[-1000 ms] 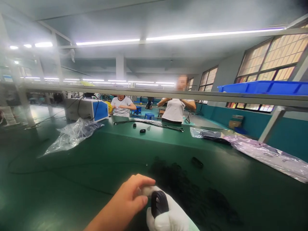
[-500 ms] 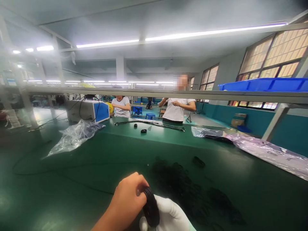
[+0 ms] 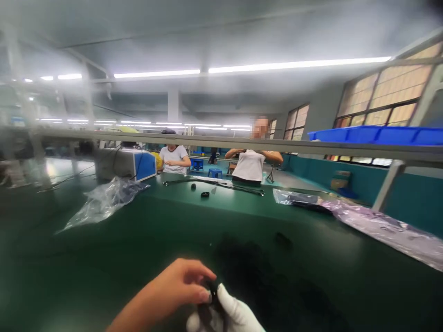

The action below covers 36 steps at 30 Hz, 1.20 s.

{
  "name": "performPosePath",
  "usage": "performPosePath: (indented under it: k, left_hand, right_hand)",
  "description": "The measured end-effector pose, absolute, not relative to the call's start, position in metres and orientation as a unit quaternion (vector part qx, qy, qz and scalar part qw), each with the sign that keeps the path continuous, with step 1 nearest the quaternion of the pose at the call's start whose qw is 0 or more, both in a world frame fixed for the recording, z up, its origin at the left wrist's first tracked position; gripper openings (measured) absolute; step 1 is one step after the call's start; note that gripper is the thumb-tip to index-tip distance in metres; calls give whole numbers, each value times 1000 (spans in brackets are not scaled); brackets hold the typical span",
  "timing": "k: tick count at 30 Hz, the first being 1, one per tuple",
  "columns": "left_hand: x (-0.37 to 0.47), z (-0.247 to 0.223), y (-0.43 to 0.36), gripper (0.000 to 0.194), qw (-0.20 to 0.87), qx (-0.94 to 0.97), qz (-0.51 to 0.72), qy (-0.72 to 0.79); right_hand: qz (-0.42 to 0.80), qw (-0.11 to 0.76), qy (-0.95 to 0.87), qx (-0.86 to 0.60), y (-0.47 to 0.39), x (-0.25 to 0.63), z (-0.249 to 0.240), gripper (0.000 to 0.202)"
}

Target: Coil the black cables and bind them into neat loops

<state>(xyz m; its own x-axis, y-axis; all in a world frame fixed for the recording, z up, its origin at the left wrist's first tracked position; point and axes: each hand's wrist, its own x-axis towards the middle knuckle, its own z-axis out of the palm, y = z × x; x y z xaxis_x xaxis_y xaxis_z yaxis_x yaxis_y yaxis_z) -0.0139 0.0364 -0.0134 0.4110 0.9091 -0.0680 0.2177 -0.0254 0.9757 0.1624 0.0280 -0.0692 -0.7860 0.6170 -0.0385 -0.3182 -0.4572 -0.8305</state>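
A small black coil, seemingly of cable (image 3: 215,302), is held between both hands at the bottom centre. My bare left hand (image 3: 182,286) pinches its upper edge with thumb and fingers. My right hand (image 3: 237,311), in a white glove, is closed around the coil's lower part, with its thumb up along the side. Motion blur and the bottom edge of the view hide part of the coil and glove. Just beyond and to the right lies a dark, blurred heap of black pieces (image 3: 245,263) on the green tabletop (image 3: 145,240). A separate black piece (image 3: 284,240) sits past the heap.
A clear plastic bag (image 3: 107,200) lies left, before a grey-and-blue box (image 3: 144,165). Black cables (image 3: 228,185) and two small black rings (image 3: 205,194) are farther back. Plastic packaging (image 3: 377,226) lies right. A shelf bar (image 3: 214,142) carries a blue tray (image 3: 377,135). Two people stand or sit beyond.
My left hand has shifted slightly left and down, its fingers now more spread over the coil's top. The coil has turned and sits lower. The whole view has tilted up a little.
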Motion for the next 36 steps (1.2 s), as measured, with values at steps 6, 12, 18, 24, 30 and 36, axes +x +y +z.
performPosePath:
  k: [6, 12, 18, 24, 30, 36]
  left_hand:
    - [-2, -14, 35, 27, 413, 633, 329, 566]
    - [6, -35, 18, 20, 558, 528, 369, 523]
    - [5, -47, 10, 23, 641, 491, 408, 427]
    - [7, -44, 9, 15, 537, 552, 374, 517]
    - [4, -52, 3, 39, 148, 726, 386, 550]
    - [4, -58, 12, 34, 171, 725, 408, 527]
  right_hand:
    - [736, 337, -501, -308, 29, 153, -66, 61]
    - [759, 342, -500, -237, 25, 158, -55, 47]
    - [780, 303, -495, -235, 20, 159, -46, 43]
    - [792, 326, -448, -256, 18, 159, -54, 39]
    - [836, 301, -418, -189, 17, 158, -50, 42]
    - [827, 309, -436, -176, 15, 156, -43, 45]
